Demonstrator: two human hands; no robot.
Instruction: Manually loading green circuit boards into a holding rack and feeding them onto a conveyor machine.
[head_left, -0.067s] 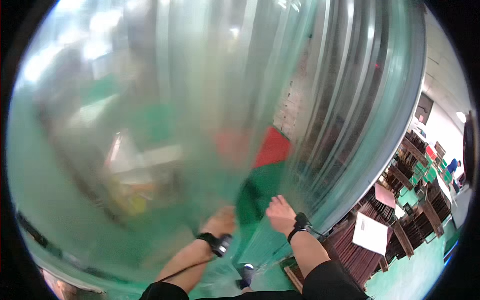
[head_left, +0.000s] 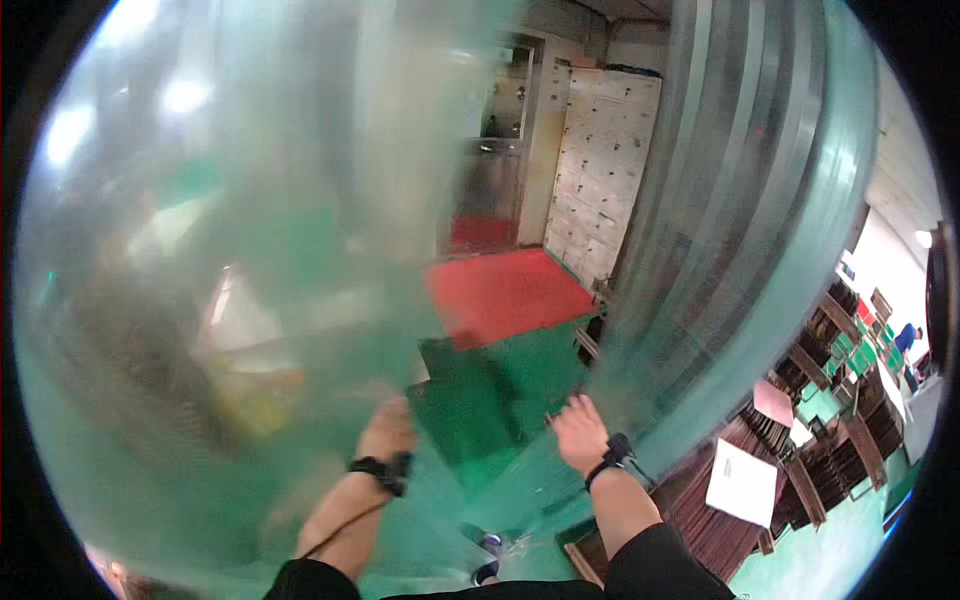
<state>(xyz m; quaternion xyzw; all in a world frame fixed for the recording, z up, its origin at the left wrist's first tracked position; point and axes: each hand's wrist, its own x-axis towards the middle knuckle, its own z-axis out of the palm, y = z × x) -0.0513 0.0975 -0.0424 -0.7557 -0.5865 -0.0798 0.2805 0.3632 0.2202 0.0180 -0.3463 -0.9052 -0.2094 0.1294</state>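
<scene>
A clear, greenish plastic strip curtain hangs before me, parted in the middle. My left hand, with a black band on its wrist, is at the edge of the left part; motion smears its fingers. On the other side of the gap, my right hand has its fingers curled at the edge of the right-hand strips. It too wears a black wrist band. Below the hands the strips come together in a narrow V near my shoe.
Through the gap lie a green floor, a red mat, a pale locker cabinet and a door. On the right are stacked brown slatted racks, a white board, and a person in blue far back.
My hands have moved apart, the left one mostly leftward and the right one slightly rightward. The curtain gap has widened, bringing the lockers, door and more of the red mat into plain view.
</scene>
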